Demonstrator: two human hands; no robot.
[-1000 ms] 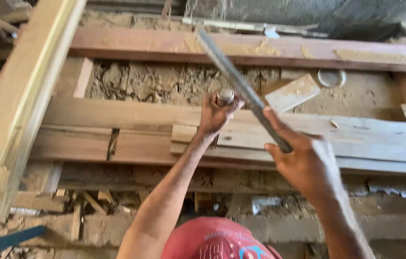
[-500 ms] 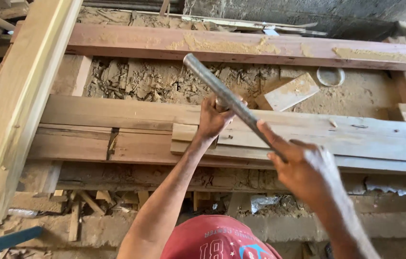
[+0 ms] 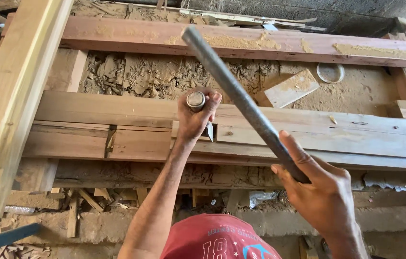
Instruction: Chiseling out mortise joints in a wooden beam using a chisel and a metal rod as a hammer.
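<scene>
My left hand (image 3: 194, 117) grips a chisel (image 3: 196, 100) upright, its round metal-capped top showing above my fist and its blade tip set into a notch in the long wooden beam (image 3: 116, 129). My right hand (image 3: 320, 189) holds a grey metal rod (image 3: 234, 93) by its lower end. The rod slants up and to the left, its far end raised above and behind the chisel's top.
A reddish plank (image 3: 241, 43) dusted with sawdust runs across the back. Between it and the beam lie wood chips (image 3: 150, 76), a small wood block (image 3: 292, 88) and a round lid (image 3: 330, 73). A pale timber (image 3: 16, 96) leans at left. Offcuts (image 3: 88, 201) litter the ground.
The rod in my right hand has swung from close over the chisel's top upward and back, its far end rising. My left hand has stayed put on the chisel.
</scene>
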